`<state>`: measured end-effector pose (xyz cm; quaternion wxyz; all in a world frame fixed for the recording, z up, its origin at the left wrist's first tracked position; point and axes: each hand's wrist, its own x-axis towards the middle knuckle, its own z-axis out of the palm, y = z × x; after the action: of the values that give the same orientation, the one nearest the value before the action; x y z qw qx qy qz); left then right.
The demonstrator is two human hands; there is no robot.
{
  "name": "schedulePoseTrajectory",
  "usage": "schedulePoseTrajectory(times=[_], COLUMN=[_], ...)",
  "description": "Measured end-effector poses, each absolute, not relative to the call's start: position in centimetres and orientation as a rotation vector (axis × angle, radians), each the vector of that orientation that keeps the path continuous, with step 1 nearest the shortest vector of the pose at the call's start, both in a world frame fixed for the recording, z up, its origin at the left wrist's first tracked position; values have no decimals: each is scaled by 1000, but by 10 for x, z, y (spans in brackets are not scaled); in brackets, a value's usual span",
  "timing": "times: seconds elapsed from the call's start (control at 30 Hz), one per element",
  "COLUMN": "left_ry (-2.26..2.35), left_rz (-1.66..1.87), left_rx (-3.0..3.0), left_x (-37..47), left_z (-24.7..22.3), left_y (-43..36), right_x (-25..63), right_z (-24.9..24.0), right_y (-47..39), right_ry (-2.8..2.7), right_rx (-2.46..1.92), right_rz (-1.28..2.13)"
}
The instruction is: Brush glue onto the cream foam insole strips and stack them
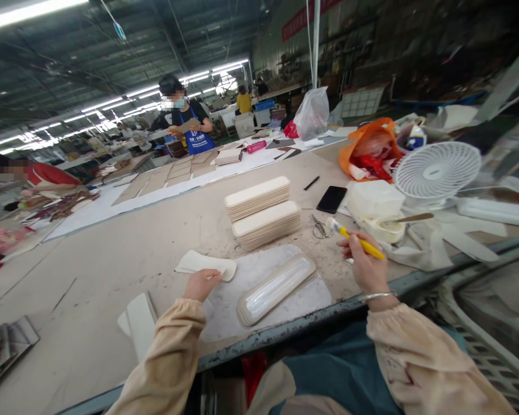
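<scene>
My left hand (202, 283) pinches the edge of a pale rounded strip (225, 268), which overlaps other pale pieces on the table. Closed round a yellow-handled brush (367, 245), my right hand (367, 266) holds it above the table's right part, its whitish bristles pointing left. Between my hands a small pile of rounded strips (277, 290), the top one shiny, lies on a white sheet (318, 297). Two neat stacks of cream strips, a rear stack (257, 193) and a front stack (267, 223), stand just beyond. Small scissors (321, 229) lie left of the brush tip.
A black phone (331, 199), a tub of white paste (383, 228), a white fan (436, 170) and an orange bag (367, 148) are at the right. Pale strips (140, 323) lie left of my left arm. A person in a blue apron (196, 129) stands across the table.
</scene>
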<state>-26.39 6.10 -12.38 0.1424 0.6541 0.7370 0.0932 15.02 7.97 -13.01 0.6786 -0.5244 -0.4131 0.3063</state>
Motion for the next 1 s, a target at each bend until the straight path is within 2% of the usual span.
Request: schedulePoseTrajectory(times=[0.2, 0.33, 0.4, 0.47, 0.5, 0.63, 0.83, 1.0], left_ry=[2132, 2114, 1958, 1575, 1416, 1146, 1112, 1153], left_rz=[528, 874, 1186, 1558, 1637, 1674, 1575, 1456], left_rx=[1715, 1620, 1475, 1140, 1013, 726, 560, 616], left_x=[-268, -258, -245, -224, -213, -170, -140, -138], left_z=[-120, -97, -77, -58, -50, -46, -85, -104], left_y=[58, 53, 46, 36, 31, 15, 7, 2], right_x=[148, 146, 142, 136, 132, 116, 105, 116], right_z=[-128, -131, -135, -139, -141, -147, -152, -156], right_y=[77, 77, 77, 77, 77, 71, 71, 81], right_ry=[-953, -944, -952, -982, -1007, -1164, -1058, -1060], right_rx=[-1179, -1154, -1120, -1085, -1075, -1098, -1033, -1196], right_rz=[697, 677, 703, 757, 781, 832, 1061, 744])
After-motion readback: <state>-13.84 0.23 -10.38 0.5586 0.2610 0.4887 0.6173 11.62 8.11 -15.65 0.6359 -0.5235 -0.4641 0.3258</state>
